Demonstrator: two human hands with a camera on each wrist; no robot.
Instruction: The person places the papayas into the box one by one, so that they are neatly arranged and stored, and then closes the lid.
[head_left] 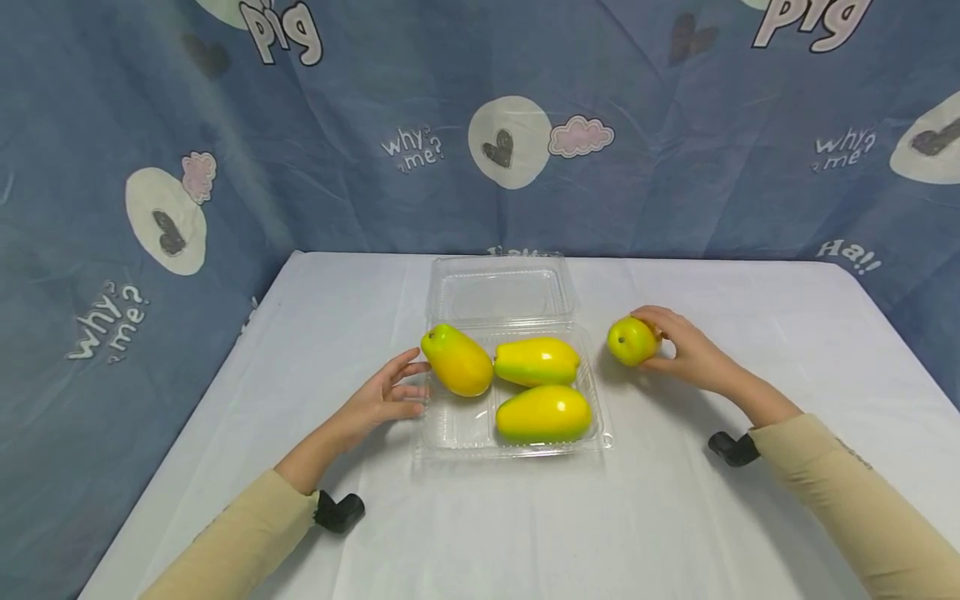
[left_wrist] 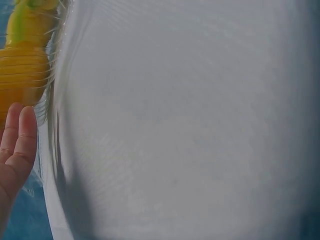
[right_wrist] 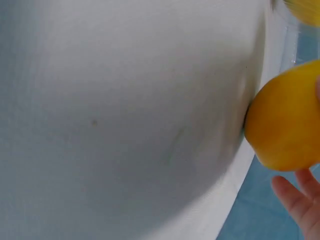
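My right hand (head_left: 686, 352) grips a yellow-green papaya (head_left: 630, 341) between thumb and fingers, just right of a clear plastic clamshell box (head_left: 465, 427). In the right wrist view this papaya (right_wrist: 282, 120) looks large and orange-yellow, with fingertips at its lower side. My left hand (head_left: 386, 396) is at the box's left wall, its fingers spread and fairly straight. Beside those fingers, one papaya (head_left: 459, 362) lies tilted in the left part of the box. Two more papayas, an upper one (head_left: 537, 362) and a lower one (head_left: 543, 414), lie crosswise on the right side.
The box's clear lid (head_left: 498, 287) is folded back flat toward the rear of the white-covered table (head_left: 525, 525). A blue printed curtain (head_left: 360, 92) hangs behind and along the left. Black wrist-worn pieces stick out below the left cuff (head_left: 340, 512) and the right cuff (head_left: 733, 449).
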